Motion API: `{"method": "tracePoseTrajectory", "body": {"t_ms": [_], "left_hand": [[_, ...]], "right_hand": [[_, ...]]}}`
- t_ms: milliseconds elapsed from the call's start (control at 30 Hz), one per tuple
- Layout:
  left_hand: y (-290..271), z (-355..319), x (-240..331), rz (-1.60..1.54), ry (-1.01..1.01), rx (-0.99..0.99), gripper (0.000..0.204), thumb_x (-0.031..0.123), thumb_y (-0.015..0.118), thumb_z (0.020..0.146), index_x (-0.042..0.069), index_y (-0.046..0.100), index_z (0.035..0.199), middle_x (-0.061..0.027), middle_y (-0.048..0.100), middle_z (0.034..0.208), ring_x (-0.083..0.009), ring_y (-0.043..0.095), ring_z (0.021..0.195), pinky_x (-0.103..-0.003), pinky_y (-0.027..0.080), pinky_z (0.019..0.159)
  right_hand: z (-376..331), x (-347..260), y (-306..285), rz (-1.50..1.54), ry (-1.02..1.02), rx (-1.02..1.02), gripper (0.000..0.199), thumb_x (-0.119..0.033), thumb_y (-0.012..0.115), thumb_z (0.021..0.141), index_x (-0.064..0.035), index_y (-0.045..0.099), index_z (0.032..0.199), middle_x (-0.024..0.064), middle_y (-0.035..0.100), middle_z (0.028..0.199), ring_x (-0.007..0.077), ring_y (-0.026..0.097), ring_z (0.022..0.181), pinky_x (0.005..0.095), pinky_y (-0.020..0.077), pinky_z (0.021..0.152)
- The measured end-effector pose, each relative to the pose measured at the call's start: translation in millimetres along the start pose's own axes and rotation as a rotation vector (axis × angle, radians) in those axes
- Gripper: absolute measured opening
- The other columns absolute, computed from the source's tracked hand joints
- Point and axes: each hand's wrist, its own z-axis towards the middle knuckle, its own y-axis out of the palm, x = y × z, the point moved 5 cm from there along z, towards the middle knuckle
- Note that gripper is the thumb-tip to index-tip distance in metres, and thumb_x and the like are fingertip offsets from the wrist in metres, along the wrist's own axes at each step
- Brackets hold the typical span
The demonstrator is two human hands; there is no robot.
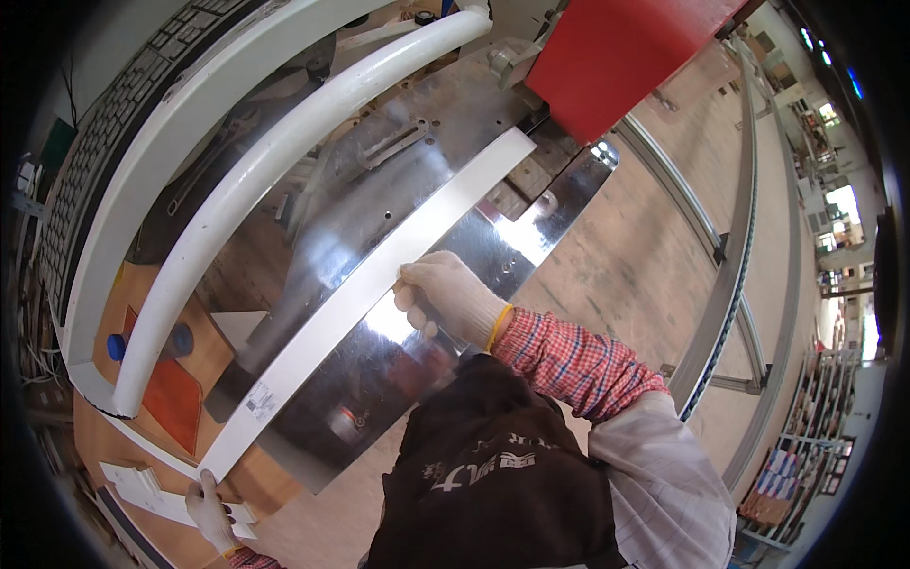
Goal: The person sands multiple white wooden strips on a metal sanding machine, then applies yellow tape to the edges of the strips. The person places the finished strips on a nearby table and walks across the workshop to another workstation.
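Note:
A long white flat strip (379, 284) lies diagonally across a shiny metal machine table (313, 237), its far end under a red machine housing (626, 52). My right hand (445, 299), in a white knit glove, presses on the strip's edge near its middle. My left hand (210, 512), gloved too, holds the strip's near end at the lower left, where a small label (261, 400) sits on the strip.
A thick white curved tube (275, 161) and a white curved guard (161, 142) arc over the table's left side. An orange surface (171, 398) with a blue cap (116, 347) lies below left. More white strips (142, 488) sit near my left hand. A metal rail (730, 275) crosses the floor at right.

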Motion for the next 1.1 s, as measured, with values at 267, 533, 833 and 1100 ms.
{"method": "tracePoseTrajectory", "body": {"t_ms": [267, 533, 833, 1100], "left_hand": [[15.2, -24.1, 46.8, 0.133, 0.063, -0.084, 0.047, 0.039, 0.074, 0.096, -0.002, 0.057, 0.082, -0.0052, 0.052, 0.069, -0.0156, 0.048, 0.054, -0.037, 0.040, 0.048], [62.4, -85.0, 153.5, 0.460, 0.376, -0.004, 0.044, 0.035, 0.082, 0.082, -0.002, 0.070, 0.101, -0.0220, 0.072, 0.087, -0.0411, 0.069, 0.079, -0.047, 0.055, 0.077], [118.0, -135.3, 235.4, 0.390, 0.554, 0.257, 0.045, 0.041, 0.089, 0.073, 0.004, 0.073, 0.091, -0.0191, 0.075, 0.085, -0.0395, 0.074, 0.079, -0.046, 0.058, 0.073], [170.3, -172.7, 309.9, 0.226, 0.757, 0.307, 0.044, 0.038, 0.093, 0.071, 0.005, 0.065, 0.076, -0.0157, 0.066, 0.070, -0.0340, 0.068, 0.062, -0.041, 0.053, 0.060]], "right_hand": [[3.0, -30.9, -41.8, -0.020, -0.049, -0.011, 0.033, -0.018, 0.055, 0.102, 0.0031, 0.065, 0.078, 0.0107, 0.063, 0.066, 0.0188, 0.059, 0.047, 0.0325, 0.0493, 0.041], [16.6, -84.3, -126.4, -0.058, -0.116, 0.142, 0.037, -0.022, 0.055, 0.107, 0.0020, 0.060, 0.078, 0.0079, 0.061, 0.066, 0.0171, 0.054, 0.043, 0.0302, 0.0423, 0.039], [52.5, -101.2, -210.9, 0.248, -0.233, 0.175, 0.022, -0.023, 0.059, 0.106, -0.0021, 0.066, 0.105, 0.0065, 0.068, 0.083, 0.0177, 0.061, 0.056, 0.0312, 0.0459, 0.043], [6.8, -56.0, -113.6, 0.092, 0.200, -0.274, 0.020, -0.018, 0.061, 0.103, 0.0001, 0.069, 0.107, 0.0082, 0.071, 0.084, 0.0168, 0.068, 0.066, 0.0265, 0.0507, 0.047]]}}
